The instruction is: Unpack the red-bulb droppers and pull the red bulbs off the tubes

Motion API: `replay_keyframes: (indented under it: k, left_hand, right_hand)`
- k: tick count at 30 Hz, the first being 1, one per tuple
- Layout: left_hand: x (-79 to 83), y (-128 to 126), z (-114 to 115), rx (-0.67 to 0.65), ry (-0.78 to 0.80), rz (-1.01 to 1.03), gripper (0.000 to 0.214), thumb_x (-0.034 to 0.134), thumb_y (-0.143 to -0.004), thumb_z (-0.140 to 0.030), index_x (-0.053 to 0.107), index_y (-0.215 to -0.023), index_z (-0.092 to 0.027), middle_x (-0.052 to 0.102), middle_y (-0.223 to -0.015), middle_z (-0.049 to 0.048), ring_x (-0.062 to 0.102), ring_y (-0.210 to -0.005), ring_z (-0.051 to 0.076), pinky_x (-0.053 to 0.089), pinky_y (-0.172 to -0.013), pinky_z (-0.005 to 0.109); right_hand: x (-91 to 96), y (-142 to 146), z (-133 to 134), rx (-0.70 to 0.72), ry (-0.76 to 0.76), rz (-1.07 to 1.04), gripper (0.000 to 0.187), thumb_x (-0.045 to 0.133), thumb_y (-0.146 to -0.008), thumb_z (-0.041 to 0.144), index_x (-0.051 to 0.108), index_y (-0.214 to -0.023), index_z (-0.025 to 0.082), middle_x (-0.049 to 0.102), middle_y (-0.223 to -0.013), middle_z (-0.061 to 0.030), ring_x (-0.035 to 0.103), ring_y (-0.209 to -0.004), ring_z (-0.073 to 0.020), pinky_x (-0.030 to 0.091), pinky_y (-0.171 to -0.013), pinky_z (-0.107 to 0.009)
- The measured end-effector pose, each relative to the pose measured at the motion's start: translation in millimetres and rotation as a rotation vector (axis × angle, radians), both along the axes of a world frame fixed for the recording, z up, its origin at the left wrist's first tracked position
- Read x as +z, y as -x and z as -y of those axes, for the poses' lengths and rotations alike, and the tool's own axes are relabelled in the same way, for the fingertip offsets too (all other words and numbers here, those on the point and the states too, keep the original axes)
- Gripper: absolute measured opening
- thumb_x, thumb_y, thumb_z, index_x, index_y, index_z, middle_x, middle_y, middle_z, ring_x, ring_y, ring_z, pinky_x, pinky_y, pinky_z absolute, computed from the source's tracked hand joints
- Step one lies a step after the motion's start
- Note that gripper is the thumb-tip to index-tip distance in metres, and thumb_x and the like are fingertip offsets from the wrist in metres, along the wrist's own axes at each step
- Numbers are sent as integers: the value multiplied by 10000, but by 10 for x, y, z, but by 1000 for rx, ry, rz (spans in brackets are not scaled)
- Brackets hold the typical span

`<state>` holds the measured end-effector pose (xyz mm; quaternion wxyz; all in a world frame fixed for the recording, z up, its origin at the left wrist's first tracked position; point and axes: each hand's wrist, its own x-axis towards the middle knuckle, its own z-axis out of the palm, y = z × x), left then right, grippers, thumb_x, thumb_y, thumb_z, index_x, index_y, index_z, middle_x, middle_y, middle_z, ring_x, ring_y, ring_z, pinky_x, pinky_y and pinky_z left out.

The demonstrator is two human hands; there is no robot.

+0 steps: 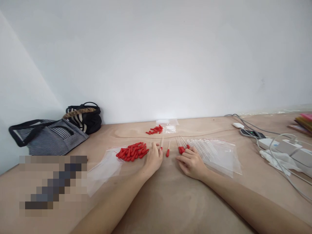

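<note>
My left hand (153, 158) rests on the wooden table (170, 201), fingers curled round a thin clear tube with a red cap (161, 144). Just left of it lies a pile of red caps (132, 151) on a clear plastic bag (104, 169). A lone capped tube (168, 149) lies between my hands. My right hand (191, 161) is curled over several capped tubes (182, 146), its fingertips on their red ends. Beside it, a spread of uncapped clear tubes (203, 147) lies on another clear bag (225, 157).
A smaller heap of red caps (154, 130) and a small bag (169, 126) lie near the wall. Two striped bags (48, 136) sit at the back left. A phone (251, 133), chargers and white cables (280, 149) occupy the right side, with coloured sheets (304, 122) beyond.
</note>
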<state>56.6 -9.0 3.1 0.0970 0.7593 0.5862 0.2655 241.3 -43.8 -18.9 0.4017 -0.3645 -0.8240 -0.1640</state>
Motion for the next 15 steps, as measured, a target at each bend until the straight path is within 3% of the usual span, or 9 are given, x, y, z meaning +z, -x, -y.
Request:
replay_keyframes:
  k: [4,8,11,15]
  left_hand:
    - [-25,273,293,-195,-94,27,99,354,-838,-155,401,-920,-183,595,-842,50,602,-799,184,457,-681,293]
    - [-11,499,544,-409,-211,47,104,339,-837,-146,421,-879,-195,574,-763,13,568,-640,140,454,-589,249]
    - [23,534,597,-513,-230,50,91,354,-836,-143,429,-850,-193,563,-746,8,544,-615,126,448,-574,230]
    - [22,486,558,-605,-199,53,126,355,-861,-161,464,-923,-176,567,-808,33,556,-704,134,458,-638,234]
  right_hand:
    - [73,27,60,-86,-5,-62,210,496,-818,262,613,-972,179,611,-795,-51,473,-742,-154,282,-689,-304]
    - [119,144,147,34,59,36,373,536,-779,464,581,-1068,231,602,-987,-63,479,-889,-188,259,-777,-353]
    - [106,262,194,139,94,63,291,516,-799,462,612,-982,258,626,-808,-11,487,-808,-153,222,-792,-363]
    - [84,344,220,146,92,69,195,462,-858,313,638,-850,231,566,-590,23,440,-661,-113,207,-761,-350]
